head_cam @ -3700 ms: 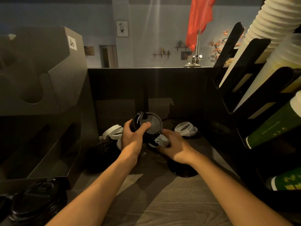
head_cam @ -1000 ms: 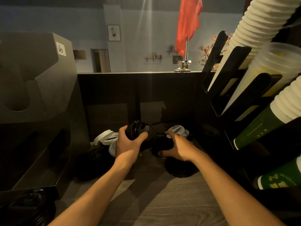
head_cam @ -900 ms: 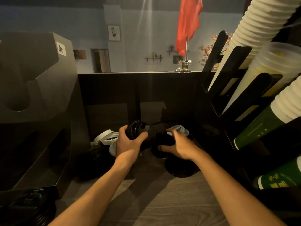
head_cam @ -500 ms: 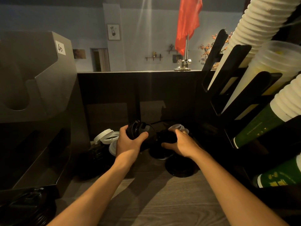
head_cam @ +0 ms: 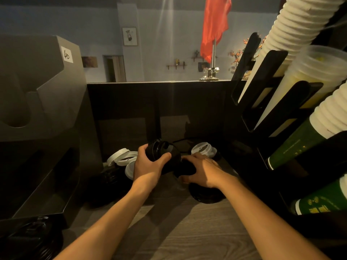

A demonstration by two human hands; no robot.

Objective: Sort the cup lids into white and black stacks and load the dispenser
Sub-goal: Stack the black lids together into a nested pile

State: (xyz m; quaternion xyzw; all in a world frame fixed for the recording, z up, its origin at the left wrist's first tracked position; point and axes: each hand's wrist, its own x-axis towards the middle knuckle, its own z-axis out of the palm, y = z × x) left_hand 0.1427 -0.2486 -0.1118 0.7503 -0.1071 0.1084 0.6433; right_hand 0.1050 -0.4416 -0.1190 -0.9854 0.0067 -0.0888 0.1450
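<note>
A dim wood-grain counter (head_cam: 187,235) runs up to a dark partition (head_cam: 150,102). Beyond it stands a blue-grey wall (head_cam: 159,44), streaked by light from above. A red flag (head_cam: 216,25) hangs on a chrome pole (head_cam: 213,59) set on the partition's top. A framed picture (head_cam: 129,36), a doorway (head_cam: 114,69), a small shelf (head_cam: 176,66) and orange branches (head_cam: 237,56) mark the far side.

I am looking across a wooden counter (head_cam: 197,231). Beyond it a red flag (head_cam: 216,25) is hanging from a pole (head_cam: 214,51) on a chrome base (head_cam: 209,76). To my right a black rack (head_cam: 272,94) is holding tilted stacks of white ribbed cups (head_cam: 293,29), clear cups (head_cam: 315,72) and green cups (head_cam: 294,147). A framed picture (head_cam: 129,36) is hanging on the far wall.
</note>
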